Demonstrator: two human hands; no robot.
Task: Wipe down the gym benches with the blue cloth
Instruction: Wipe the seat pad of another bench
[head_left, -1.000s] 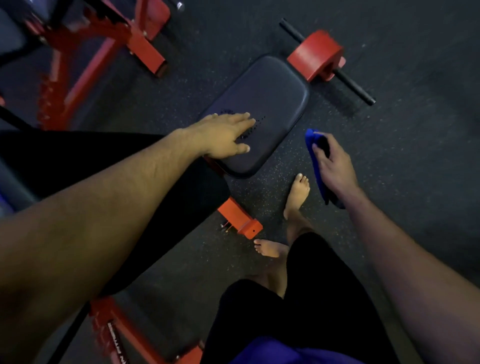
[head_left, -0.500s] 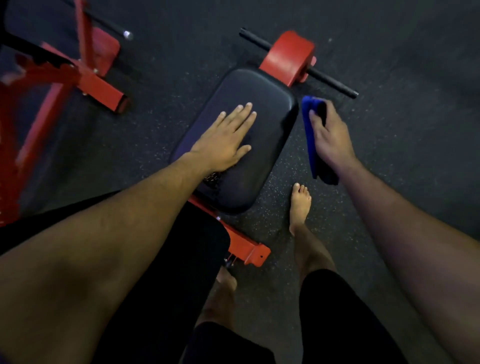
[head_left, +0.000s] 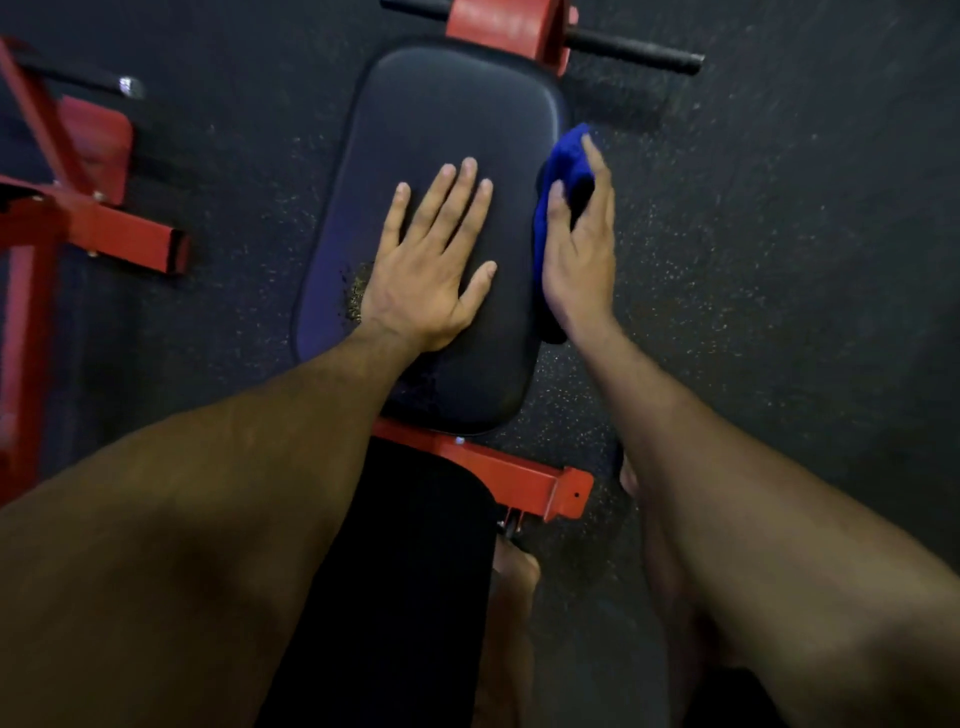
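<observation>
Blue cloth (head_left: 558, 171), gripped by your right hand (head_left: 576, 249), only skims the seat pad (head_left: 441, 104) edge and may slip off; your left hand (head_left: 431, 270) lies flat, covering the centre.

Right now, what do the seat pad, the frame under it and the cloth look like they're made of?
Seat pad: seemingly vinyl or faux leather over padding; smooth, dull sheen, rounded piped edge, scuffed near the left hand.
Frame: probably painted steel; red square tube with a bolt hole.
Blue cloth: soft fabric, possibly microfibre; it bunches under the right hand.
</observation>
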